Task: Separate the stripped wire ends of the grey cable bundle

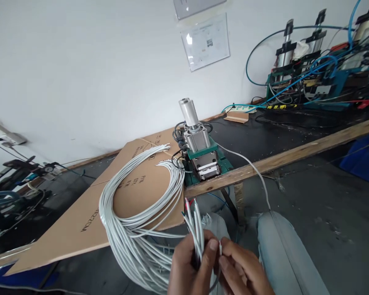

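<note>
My left hand (193, 262) is closed round several white cables (197, 231) whose ends stick up above the fingers, some showing red or dark inner wires. Right beside it, my right hand (238, 266) pinches the end of one cable (220, 247) between thumb and finger, with a bit of red at its tip. A large coil of white cables (110, 205) lies on the cardboard (70, 217) to the left and hangs over its edge toward my left hand. Beyond my hands stands a small machine (199, 147) with a metal cylinder on a green base.
The wooden table edge (283, 157) runs to the right. More pneumatic machines (307, 73) with blue hoses stand at the back right, another device (27, 180) at the far left. Below are my knees (285, 254) and a blue bin (364, 159).
</note>
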Demonstrator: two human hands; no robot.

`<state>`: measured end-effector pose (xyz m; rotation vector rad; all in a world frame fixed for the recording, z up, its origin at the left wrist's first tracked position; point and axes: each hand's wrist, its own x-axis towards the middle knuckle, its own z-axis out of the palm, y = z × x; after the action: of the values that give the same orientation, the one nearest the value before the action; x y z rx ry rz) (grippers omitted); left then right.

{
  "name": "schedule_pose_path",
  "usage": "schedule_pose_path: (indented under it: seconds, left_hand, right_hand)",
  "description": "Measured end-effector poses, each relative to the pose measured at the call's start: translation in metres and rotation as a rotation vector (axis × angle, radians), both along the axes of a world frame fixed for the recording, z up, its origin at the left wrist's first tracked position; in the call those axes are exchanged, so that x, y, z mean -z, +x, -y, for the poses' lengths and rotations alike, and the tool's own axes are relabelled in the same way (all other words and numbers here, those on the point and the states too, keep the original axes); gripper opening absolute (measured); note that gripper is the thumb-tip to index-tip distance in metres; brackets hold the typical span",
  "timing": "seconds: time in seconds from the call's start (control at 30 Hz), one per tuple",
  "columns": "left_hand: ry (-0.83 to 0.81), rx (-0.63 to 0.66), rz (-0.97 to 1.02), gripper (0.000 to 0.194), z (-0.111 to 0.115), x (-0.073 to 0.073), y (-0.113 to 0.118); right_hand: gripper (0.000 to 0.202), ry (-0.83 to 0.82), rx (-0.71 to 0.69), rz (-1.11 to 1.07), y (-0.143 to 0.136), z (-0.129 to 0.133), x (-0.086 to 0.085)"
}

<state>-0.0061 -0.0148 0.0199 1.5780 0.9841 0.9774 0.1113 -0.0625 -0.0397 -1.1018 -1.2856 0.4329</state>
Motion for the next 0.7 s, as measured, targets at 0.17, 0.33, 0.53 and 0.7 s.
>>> schedule_pose_path:
  seconds: [0.17,0.33,0.53,0.7]
  left_hand:
    - [-0.15,0.075,0.087,0.033,-0.004,-0.015,-0.003]
    - [-0.097,0.153,-0.016,0.018,-0.006,-0.013,-0.013]
    - [-0.04,0.154,-0.06,0.01,-0.011,-0.007,-0.014]
    - [-0.006,0.266,-0.144,0.009,-0.014,-0.01,-0.012]
  right_hand:
    - [0.045,0.0,0.021,0.098,-0.005,0.0,0.007]
    - [0.034,0.016,0.152,0.289,-0.005,0.006,0.017]
    - [0.04,-0.019,0.072,0.137,-0.005,0.008,0.005]
    - [0.04,-0.017,-0.019,0.114,-0.001,0.011,-0.004]
